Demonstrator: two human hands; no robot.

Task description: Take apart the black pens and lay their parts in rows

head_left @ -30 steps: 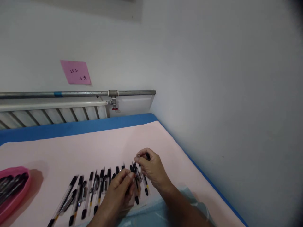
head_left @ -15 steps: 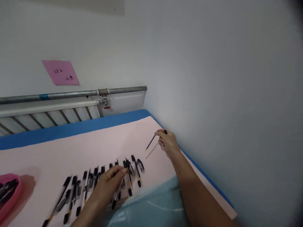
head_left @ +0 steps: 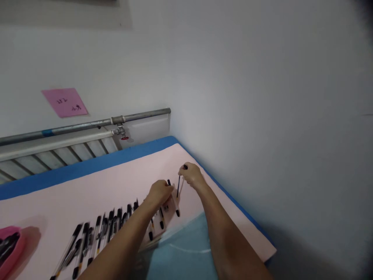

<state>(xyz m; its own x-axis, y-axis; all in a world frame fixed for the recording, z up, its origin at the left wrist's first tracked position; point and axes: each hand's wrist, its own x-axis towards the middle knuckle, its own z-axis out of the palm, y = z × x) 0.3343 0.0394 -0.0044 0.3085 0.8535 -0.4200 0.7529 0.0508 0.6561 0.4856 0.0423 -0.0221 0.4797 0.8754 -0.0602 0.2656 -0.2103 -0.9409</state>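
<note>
Above the pink sheet, my left hand (head_left: 160,193) pinches a clear pen barrel (head_left: 174,200) with black ends, slanting down to the right. Just right of it, my right hand (head_left: 191,174) holds a thin dark pen refill (head_left: 178,187) hanging almost straight down. A small black piece (head_left: 185,167) shows at that hand's fingers; its kind is unclear. Barrel and refill are close together but look apart. To the left, several black-and-clear pens (head_left: 94,237) and loose caps (head_left: 88,236) lie in a slanting row, partly hidden by my left forearm.
A pink container (head_left: 18,249) with dark objects stands at the left edge. The pink sheet (head_left: 131,177) lies on a blue surface (head_left: 87,161) against the walls. Behind are a radiator (head_left: 55,159), a metal pipe (head_left: 78,127) and a pink note (head_left: 64,102).
My left hand has moved right, away from the pen row, bringing the barrel beside the refill. The refill in my right hand now points more steeply downward. The camera view has shifted slightly.
</note>
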